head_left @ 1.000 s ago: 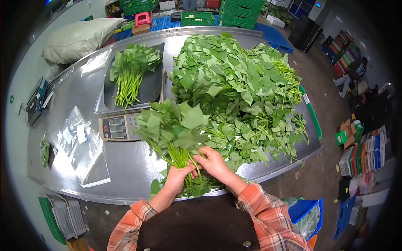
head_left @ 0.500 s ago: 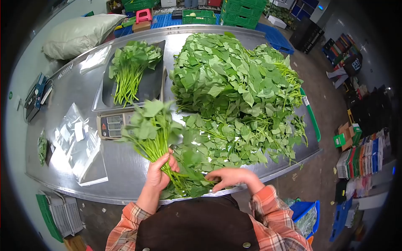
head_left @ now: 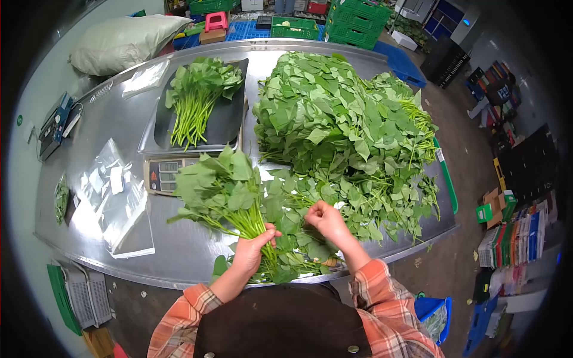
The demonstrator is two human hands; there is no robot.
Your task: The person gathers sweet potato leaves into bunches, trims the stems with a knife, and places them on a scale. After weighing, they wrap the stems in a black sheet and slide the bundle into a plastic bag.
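My left hand (head_left: 249, 255) is wrapped round the stems of a bunch of leafy greens (head_left: 221, 185), whose leaves fan out toward the scale. My right hand (head_left: 328, 222) is above the loose greens (head_left: 298, 194), its fingers pinched together; what they hold, if anything, I cannot make out. Behind it rises a large heap of the same greens (head_left: 322, 113), stems poking out at its right side. Another bunch of greens (head_left: 194, 113) lies on the black tray of a weighing scale (head_left: 164, 174), leaves pointing away from me.
Clear plastic bags (head_left: 113, 203) lie on the left of the metal table (head_left: 71, 161). A small wrapped bundle of greens (head_left: 62, 198) is near the left edge. A white sack (head_left: 128, 42) and stacked green crates (head_left: 358, 24) stand beyond the table.
My right hand has moved forward from the table's front edge to above the loose greens, its fingers now pinched. My left hand has shifted right and slightly nearer me with the bunch.
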